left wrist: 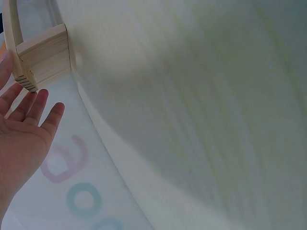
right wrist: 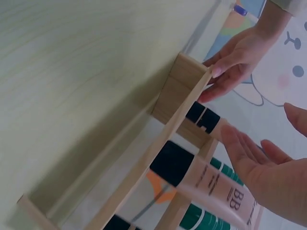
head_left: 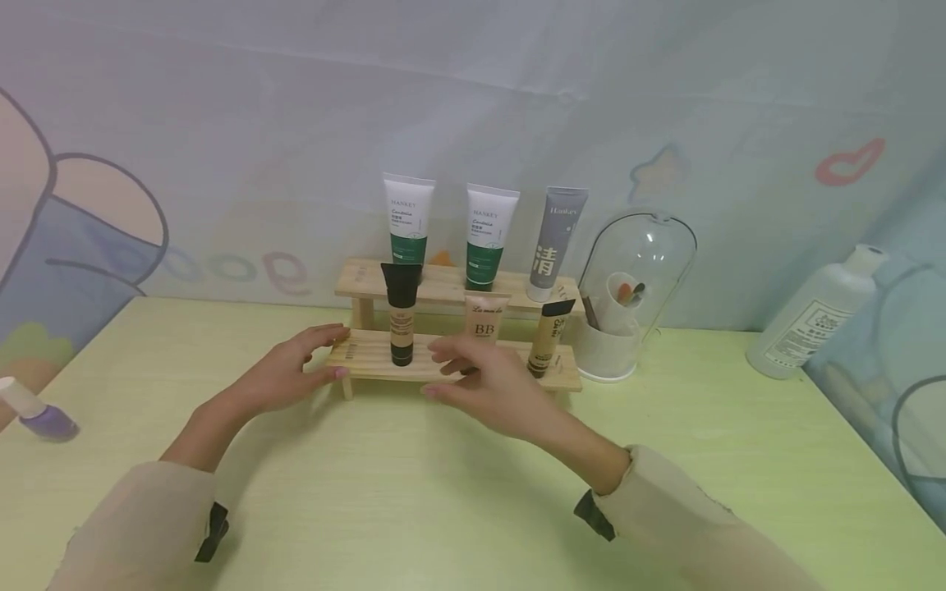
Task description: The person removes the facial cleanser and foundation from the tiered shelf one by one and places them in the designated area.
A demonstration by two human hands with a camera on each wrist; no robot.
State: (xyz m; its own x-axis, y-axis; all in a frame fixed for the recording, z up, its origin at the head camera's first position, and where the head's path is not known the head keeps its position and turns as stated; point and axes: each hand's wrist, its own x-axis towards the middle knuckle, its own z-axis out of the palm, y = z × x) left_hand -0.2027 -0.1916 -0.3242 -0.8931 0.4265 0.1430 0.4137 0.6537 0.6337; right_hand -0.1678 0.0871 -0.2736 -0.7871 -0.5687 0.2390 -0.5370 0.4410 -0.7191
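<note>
A two-tier wooden rack (head_left: 362, 349) stands against the back wall. My left hand (head_left: 284, 373) holds its lower shelf's left end, thumb at the front corner and fingers behind. On that shelf stand a slim beige tube with black ends (head_left: 401, 320), a pink BB cream tube (head_left: 485, 316) and a gold tube with a black top (head_left: 548, 341). In front of the BB cream, partly covering it, is my right hand (head_left: 495, 386); its relaxed fingers point toward the slim tube and hold nothing. Two white-and-green tubes (head_left: 409, 217) and a grey tube (head_left: 554, 238) occupy the upper shelf.
Right beside the rack is a clear dome (head_left: 665, 254) over a white holder (head_left: 606, 349) with small tools inside. A white bottle (head_left: 813, 316) leans at the table's far right. Purple nail polish (head_left: 44, 420) lies at the far left.
</note>
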